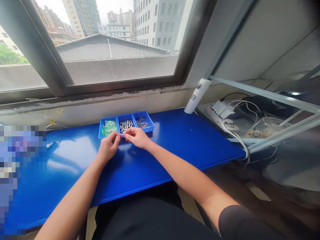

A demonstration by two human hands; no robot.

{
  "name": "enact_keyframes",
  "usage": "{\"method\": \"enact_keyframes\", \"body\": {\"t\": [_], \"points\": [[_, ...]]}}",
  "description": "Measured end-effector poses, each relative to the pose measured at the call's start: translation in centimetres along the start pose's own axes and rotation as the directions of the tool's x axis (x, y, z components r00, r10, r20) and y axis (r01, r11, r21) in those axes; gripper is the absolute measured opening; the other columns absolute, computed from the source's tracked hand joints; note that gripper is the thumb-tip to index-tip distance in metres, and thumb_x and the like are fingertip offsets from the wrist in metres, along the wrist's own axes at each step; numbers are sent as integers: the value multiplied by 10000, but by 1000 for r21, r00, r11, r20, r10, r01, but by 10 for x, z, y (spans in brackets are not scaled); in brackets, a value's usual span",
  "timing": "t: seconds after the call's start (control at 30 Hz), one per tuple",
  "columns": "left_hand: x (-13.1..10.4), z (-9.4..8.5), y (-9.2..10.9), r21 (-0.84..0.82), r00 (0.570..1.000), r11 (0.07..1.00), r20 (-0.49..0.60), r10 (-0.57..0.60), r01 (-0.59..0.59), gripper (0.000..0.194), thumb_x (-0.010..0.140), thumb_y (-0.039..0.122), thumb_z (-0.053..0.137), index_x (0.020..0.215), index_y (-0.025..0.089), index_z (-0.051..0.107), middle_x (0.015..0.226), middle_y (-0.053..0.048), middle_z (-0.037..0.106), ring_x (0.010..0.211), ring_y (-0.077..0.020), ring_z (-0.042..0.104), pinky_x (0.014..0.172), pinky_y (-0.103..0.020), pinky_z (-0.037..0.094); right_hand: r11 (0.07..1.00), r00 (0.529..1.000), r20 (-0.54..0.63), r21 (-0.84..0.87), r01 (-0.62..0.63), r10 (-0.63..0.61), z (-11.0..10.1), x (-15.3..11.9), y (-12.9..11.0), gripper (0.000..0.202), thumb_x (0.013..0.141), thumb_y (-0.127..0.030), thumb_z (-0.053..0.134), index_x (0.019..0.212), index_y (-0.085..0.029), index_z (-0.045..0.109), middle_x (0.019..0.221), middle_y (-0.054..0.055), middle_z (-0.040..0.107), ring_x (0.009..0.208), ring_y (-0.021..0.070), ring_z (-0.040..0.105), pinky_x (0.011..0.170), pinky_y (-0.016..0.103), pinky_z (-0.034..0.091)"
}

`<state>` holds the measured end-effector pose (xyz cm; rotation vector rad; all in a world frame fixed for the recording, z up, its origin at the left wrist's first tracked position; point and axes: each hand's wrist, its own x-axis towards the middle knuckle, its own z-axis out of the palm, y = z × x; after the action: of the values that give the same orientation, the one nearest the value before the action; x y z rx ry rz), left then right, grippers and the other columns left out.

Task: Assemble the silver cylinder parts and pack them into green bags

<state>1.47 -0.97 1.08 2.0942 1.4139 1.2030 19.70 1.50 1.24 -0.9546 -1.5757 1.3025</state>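
Observation:
Both hands meet just in front of three blue bins that stand side by side. My left hand point(109, 145) is closed in a pinch, its fingertips close to those of my right hand point(136, 137), which is pinched too. Whatever lies between the fingertips is too small to make out. The left bin point(101, 130) holds green and clear thin pieces point(109, 126). In the middle bin are short black and silver pieces point(126, 125). Small dark metal pieces point(142, 122) lie scattered in the right bin point(150, 120).
The bins stand on a blue table point(175, 140) below a window point(112, 43). A white tumbler point(197, 96) is at the back right. Beyond it, a metal-framed shelf holds a power strip point(230, 125), white plugs and cables. Pixelated blocks cover the left edge.

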Motion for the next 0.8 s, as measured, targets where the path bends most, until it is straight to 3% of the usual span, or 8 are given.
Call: {"method": "enact_keyframes", "body": {"t": [0.43, 0.8], "points": [[0, 1, 0, -18, 998, 998, -10, 65, -65, 248, 894, 388, 591, 951, 176, 706, 529, 66, 485, 455, -79, 390, 487, -211, 351, 999, 1000, -17, 34, 27, -26, 0, 1, 4, 162, 808, -276, 709, 923, -167, 677, 861, 31, 709, 768, 139, 664, 749, 285, 550], [0, 0, -1, -21, 999, 999, -21, 43, -44, 289, 906, 414, 581, 1002, 183, 728, 526, 65, 486, 453, -85, 400, 486, -212, 346, 996, 998, -41, -77, 37, -40, 0, -2, -1, 195, 812, -326, 707, 898, -155, 669, 835, 34, 709, 734, 137, 646, 711, 283, 531]]}}
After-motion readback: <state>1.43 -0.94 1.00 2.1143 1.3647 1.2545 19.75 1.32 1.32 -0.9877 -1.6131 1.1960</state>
